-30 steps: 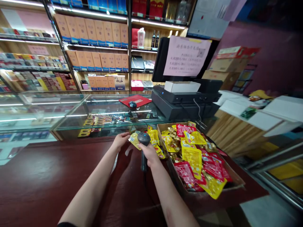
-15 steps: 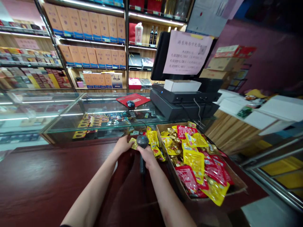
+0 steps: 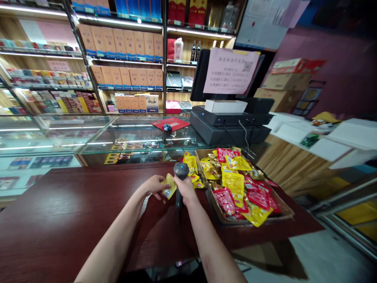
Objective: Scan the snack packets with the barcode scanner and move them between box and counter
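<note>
My left hand (image 3: 155, 187) pinches a small yellow snack packet (image 3: 170, 186) above the dark red-brown counter. Fingers of my right hand (image 3: 185, 188) are wrapped round the handle of a dark barcode scanner (image 3: 180, 170), whose head points away from me with a small blue light on top. The packet is just left of the scanner; whether my right thumb touches it I cannot tell. Beyond my right hand lie loose yellow packets (image 3: 191, 163). To the right, an open cardboard box (image 3: 218, 215) holds several red and yellow snack packets.
The counter (image 3: 88, 220) meets a glass display case (image 3: 97, 147) at the back. On the glass are a red mouse pad (image 3: 179, 125), a mouse (image 3: 167, 127), and a monitor (image 3: 200, 74) with a pink paper sign over a black cash drawer (image 3: 206, 131). Stocked shelves line the wall.
My left hand has turned the packet, so more of its face shows beside the scanner. The head view has shifted, and more floor shows at the bottom. The right hand keeps its grip.
</note>
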A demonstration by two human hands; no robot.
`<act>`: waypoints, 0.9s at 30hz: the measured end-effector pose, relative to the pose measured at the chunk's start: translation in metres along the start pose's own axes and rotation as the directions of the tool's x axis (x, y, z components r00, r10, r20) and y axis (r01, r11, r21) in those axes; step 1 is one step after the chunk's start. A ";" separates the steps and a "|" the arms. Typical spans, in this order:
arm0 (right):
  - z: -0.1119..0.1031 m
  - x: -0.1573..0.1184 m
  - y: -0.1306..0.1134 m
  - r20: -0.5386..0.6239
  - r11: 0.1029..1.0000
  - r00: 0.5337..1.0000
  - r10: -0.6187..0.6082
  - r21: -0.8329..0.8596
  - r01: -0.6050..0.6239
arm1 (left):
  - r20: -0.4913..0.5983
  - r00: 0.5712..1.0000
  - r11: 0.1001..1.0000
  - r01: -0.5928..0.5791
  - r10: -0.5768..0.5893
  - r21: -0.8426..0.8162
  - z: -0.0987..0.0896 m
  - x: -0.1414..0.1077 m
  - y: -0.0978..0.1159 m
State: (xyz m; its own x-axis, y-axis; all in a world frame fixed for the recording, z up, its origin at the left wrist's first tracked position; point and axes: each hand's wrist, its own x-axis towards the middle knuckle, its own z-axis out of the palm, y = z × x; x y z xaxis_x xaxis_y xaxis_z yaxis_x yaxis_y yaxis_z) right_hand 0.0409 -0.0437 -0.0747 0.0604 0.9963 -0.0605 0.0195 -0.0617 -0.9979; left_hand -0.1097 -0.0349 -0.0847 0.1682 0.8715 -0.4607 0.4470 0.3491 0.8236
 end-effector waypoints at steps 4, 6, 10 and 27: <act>-0.004 -0.015 -0.013 0.052 0.997 0.997 -0.056 0.062 0.053 | -0.013 0.990 0.989 -0.143 0.143 -0.038 0.006 -0.011 0.003; -0.007 -0.024 -0.018 0.070 0.992 0.991 -0.110 0.071 0.105 | -0.046 0.983 0.982 -0.181 0.178 -0.049 0.008 -0.012 0.005; -0.014 -0.047 -0.024 0.032 0.979 0.980 -0.198 0.054 0.196 | -0.176 0.969 0.965 -0.202 0.172 -0.166 0.009 -0.004 0.010; -0.027 -0.105 0.006 0.171 0.996 0.982 0.083 0.006 -0.085 | -0.244 0.961 0.889 -0.220 0.127 -0.402 0.011 0.007 0.034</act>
State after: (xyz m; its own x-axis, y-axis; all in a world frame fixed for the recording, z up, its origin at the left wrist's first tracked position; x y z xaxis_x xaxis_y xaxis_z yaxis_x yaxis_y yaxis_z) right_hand 0.0613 -0.1502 -0.0737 -0.1095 0.9832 -0.1461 0.0082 -0.1461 -0.9892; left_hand -0.0840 -0.0204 -0.0640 0.0043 0.9663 -0.2574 0.0077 0.2574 0.9663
